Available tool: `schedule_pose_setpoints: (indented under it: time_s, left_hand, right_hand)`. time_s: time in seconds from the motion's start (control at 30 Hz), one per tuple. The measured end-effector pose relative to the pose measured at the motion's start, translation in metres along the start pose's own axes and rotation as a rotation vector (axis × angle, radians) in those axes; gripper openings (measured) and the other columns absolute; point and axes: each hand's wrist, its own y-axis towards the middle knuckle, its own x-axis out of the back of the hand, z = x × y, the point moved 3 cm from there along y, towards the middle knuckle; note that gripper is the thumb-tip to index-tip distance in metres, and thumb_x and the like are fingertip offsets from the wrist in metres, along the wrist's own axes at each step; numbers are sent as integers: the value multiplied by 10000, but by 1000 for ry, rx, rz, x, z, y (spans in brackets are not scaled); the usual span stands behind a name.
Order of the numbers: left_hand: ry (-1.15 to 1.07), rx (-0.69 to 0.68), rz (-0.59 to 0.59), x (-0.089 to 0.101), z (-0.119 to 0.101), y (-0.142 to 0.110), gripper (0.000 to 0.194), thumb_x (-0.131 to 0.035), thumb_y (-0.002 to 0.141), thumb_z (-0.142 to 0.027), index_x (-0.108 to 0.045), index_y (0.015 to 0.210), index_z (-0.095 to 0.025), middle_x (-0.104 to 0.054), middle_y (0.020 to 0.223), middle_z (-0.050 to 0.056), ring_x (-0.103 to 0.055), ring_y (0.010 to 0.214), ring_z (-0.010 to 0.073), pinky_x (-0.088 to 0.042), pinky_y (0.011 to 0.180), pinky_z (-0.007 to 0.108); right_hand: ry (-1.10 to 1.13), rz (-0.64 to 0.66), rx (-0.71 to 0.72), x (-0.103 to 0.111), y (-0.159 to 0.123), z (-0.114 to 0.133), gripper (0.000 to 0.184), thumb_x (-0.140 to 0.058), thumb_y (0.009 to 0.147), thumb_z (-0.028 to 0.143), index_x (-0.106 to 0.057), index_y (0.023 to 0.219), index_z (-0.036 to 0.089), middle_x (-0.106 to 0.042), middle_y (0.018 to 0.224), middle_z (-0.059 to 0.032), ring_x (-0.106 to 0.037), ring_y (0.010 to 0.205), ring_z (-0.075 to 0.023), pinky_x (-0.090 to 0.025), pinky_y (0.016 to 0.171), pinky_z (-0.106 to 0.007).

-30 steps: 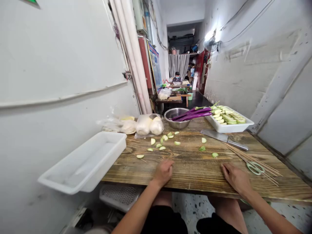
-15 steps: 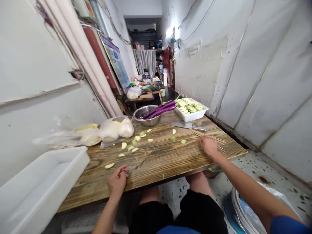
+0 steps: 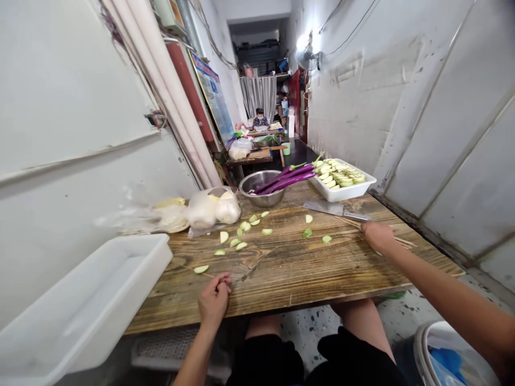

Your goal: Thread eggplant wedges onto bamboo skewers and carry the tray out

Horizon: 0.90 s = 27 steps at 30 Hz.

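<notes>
My left hand rests at the front edge of the wooden table, its fingers curled closed around a thin bamboo skewer. The skewer points left, and a pale green-edged eggplant slice lies along it; I cannot tell if it is pierced. On the right, my right hand is closed over a loose bunch of bamboo skewers; its fingertips are hidden. Just beyond it lies a cleaver, handle towards the hand. Several more cut eggplant slices are scattered across the table between the hands.
Whole purple eggplants lean out of a steel bowl. A white tray of slices stands back right, an unfilled white tub front left, bagged pale food behind it. A bucket is on the floor. A person sits far off.
The view has turned left, so everything sits further right. My right hand has slid slightly forward over the skewers, nearer the cleaver's handle. My left hand keeps its place and grip.
</notes>
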Motion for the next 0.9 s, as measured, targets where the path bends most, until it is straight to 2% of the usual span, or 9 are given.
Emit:
schedule_pose_setpoints:
  time_s: [0.1,0.17,0.27,0.33,0.4,0.47,0.57,0.73,0.9]
  left_hand:
    - [11,-16,-7,0,3,-2,297,-400,720,-250,-635,881,-165,-664,644,9,-623,591,151,-502,623,264]
    - [26,-18,-23,1,5,-4,300,-397,729,-250,-632,895,-164,-668,661,13,-627,607,155,-505,640,270]
    - [78,-56,-24,0,-1,-4,317,-397,743,-244,-631,940,-163,-686,770,39,-634,646,161,-510,672,285]
    - [112,-144,19,-6,-14,3,329,-403,758,-233,-630,987,-166,-688,880,60,-641,734,170,-505,741,301]
    - [143,-270,80,-17,-32,21,338,-408,780,-219,-620,1040,-177,-670,996,68,-623,880,182,-473,847,327]
    - [193,-390,145,-35,-49,46,357,-411,799,-206,-594,1105,-202,-624,1126,61,-554,1049,196,-404,952,366]
    - [302,-474,232,-69,-66,91,331,-422,816,-189,-602,1094,-196,-613,1144,77,-510,1098,215,-359,980,396]
    - [619,-414,398,-114,-69,146,308,-444,797,-149,-613,1054,-144,-631,1036,139,-537,1013,236,-368,918,352]
    - [705,-365,515,-130,-66,165,227,-456,802,-173,-637,934,-139,-627,955,152,-540,984,238,-369,888,336]
  right_hand:
    - [-55,-9,5,6,-2,-4,209,-422,806,60,-630,790,76,-641,695,-131,-630,655,-231,-400,539,-277]
    - [-88,-54,16,13,-5,-6,217,-398,828,67,-613,847,86,-642,782,-132,-619,719,-216,-396,576,-271]
    - [-87,-190,52,27,-6,-1,250,-341,879,124,-587,914,101,-621,913,-147,-580,827,-213,-387,650,-281]
    - [18,-320,63,40,-4,11,280,-315,903,183,-578,965,111,-615,946,-145,-571,795,-203,-383,645,-281]
    - [196,-445,94,52,-3,32,307,-310,909,222,-553,1065,116,-613,999,-140,-575,791,-200,-396,655,-279]
    - [368,-529,164,62,-2,60,332,-314,906,230,-522,1139,116,-608,1055,-137,-576,871,-211,-414,725,-284]
    - [539,-603,225,70,0,107,320,-333,889,222,-557,1098,130,-633,1026,-121,-587,878,-209,-428,759,-292]
    - [732,-668,275,64,15,167,279,-361,887,235,-600,1003,148,-661,950,-88,-605,810,-173,-441,710,-255]
    - [824,-654,266,48,28,191,244,-383,877,210,-602,968,151,-665,906,-70,-605,802,-162,-445,702,-249]
